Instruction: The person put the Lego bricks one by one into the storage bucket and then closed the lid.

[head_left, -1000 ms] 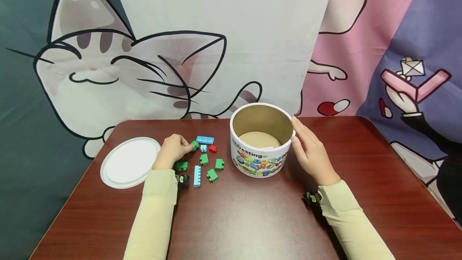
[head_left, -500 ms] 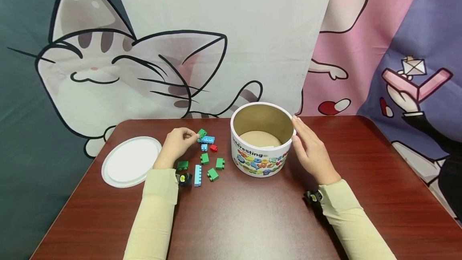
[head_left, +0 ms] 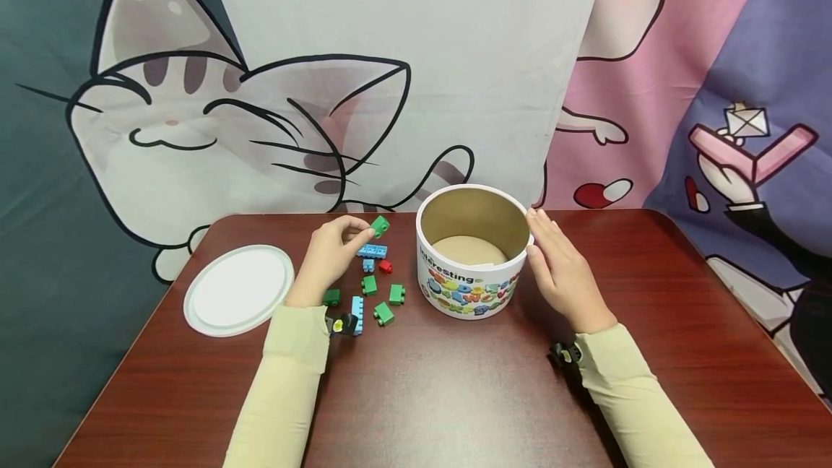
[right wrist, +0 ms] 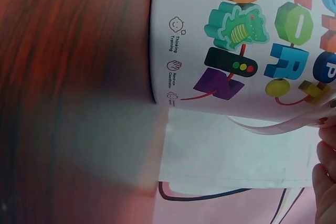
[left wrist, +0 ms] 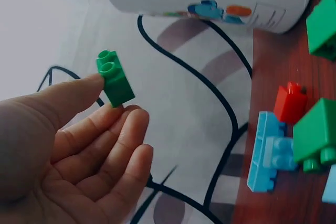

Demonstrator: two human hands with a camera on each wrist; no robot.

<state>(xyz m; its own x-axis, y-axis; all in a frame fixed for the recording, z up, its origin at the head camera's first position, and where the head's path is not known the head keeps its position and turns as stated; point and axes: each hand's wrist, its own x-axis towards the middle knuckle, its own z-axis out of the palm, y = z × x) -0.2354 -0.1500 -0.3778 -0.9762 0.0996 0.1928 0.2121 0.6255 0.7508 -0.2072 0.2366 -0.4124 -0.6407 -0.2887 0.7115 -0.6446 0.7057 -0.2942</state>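
Observation:
My left hand (head_left: pixel 330 255) pinches a green building block (head_left: pixel 380 227) between thumb and fingers, raised above the table behind the other blocks. In the left wrist view the block (left wrist: pixel 116 82) shows two round studs, and the thumb presses its side. My right hand (head_left: pixel 564 273) lies with straight fingers against the right side of a round white tub (head_left: pixel 448 303), near its rim. The tub stands upright, open at the top, with colourful print on its wall. In the right wrist view only some fingertips (right wrist: pixel 326 182) show at the right edge.
Several loose blocks lie between left hand and tub: a blue one (head_left: pixel 373 251), a small red one (head_left: pixel 386 266), green ones such as this green block (head_left: pixel 383 314), and a long blue one (head_left: pixel 358 313) partly behind the wrist camera. A white lid (head_left: pixel 239 291) lies at left.
My left hand has lifted the green block from among the others and carried it up, back and to the right. My right hand has stayed at the tub.

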